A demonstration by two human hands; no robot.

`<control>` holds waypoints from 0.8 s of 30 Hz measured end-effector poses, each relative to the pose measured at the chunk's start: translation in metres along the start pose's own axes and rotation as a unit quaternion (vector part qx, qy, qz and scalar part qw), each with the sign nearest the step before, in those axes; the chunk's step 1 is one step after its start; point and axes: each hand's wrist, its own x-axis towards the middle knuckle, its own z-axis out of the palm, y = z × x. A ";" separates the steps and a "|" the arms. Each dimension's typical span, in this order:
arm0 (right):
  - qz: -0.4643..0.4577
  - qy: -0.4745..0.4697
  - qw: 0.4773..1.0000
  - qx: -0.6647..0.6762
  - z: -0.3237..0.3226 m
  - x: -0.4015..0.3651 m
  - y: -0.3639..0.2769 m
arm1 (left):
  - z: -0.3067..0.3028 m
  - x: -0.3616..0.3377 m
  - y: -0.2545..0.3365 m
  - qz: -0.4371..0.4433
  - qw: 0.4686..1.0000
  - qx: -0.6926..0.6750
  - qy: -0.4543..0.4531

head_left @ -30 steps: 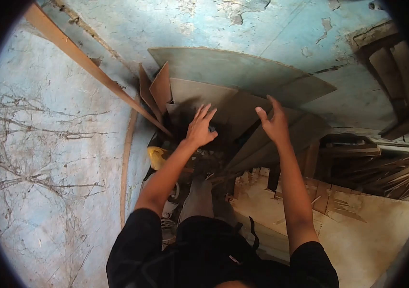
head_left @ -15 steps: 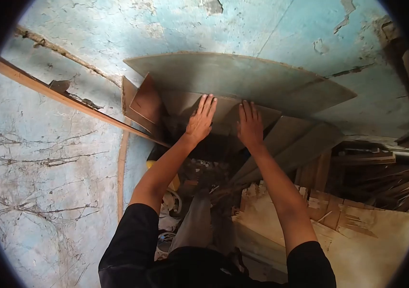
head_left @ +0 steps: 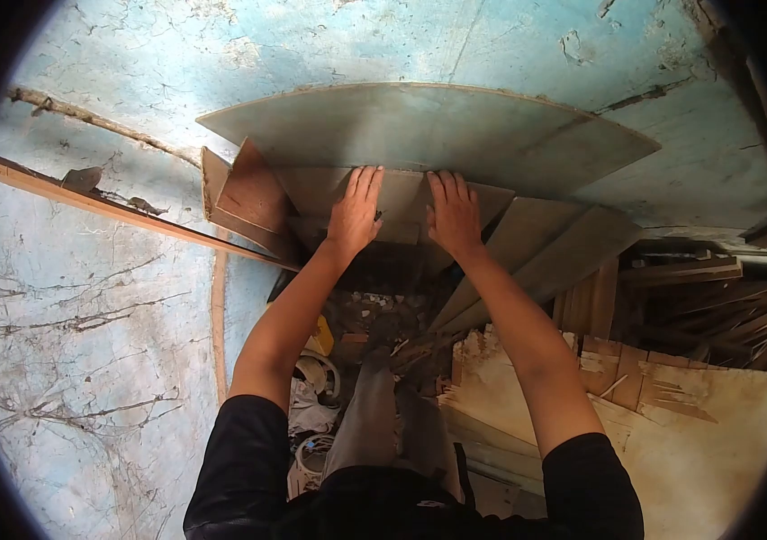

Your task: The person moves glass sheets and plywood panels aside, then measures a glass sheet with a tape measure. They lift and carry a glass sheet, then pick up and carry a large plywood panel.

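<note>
My left hand (head_left: 356, 213) lies with its fingers stretched out on the upper edge of a grey-brown board (head_left: 311, 193). To its right, my right hand (head_left: 454, 212) rests on the same edge, its fingers also extended. Behind that board a larger grey sheet (head_left: 419, 126) leans against the blue wall. A reddish-brown panel (head_left: 256, 191) stands tilted to the left of my hands. More grey boards (head_left: 572, 247) lean at the right. The lower part of the board under my hands is in shadow.
A long wooden strip (head_left: 122, 205) runs along the left wall. Broken plywood (head_left: 699, 432) lies at the lower right, below stacked wood scraps (head_left: 726, 306). A yellow object (head_left: 321, 337) and white items (head_left: 313, 378) are beside my legs.
The view has shifted slightly, so the boards sit a little further left and higher. Both hands stay on the board's edge, slightly closer together.
</note>
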 end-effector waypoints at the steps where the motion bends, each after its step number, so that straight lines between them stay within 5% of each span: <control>1: -0.001 0.004 1.000 0.001 0.001 0.000 0.001 | -0.001 0.000 0.001 -0.002 1.000 -0.008 0.001; 14: -0.020 0.048 0.998 0.033 0.006 -0.003 0.006 | -0.013 0.006 -0.012 0.032 0.999 -0.038 0.001; 18: -0.026 0.060 0.996 0.059 0.054 -0.052 -0.020 | -0.032 0.008 -0.020 0.046 0.997 -0.055 -0.022; 20: -0.029 -0.033 0.990 0.137 0.088 -0.070 -0.035 | -0.042 0.009 -0.025 0.069 0.993 -0.034 -0.091; 24: -0.038 -0.122 0.977 0.170 0.160 -0.086 -0.049 | -0.040 -0.017 -0.056 0.141 0.986 -0.046 -0.070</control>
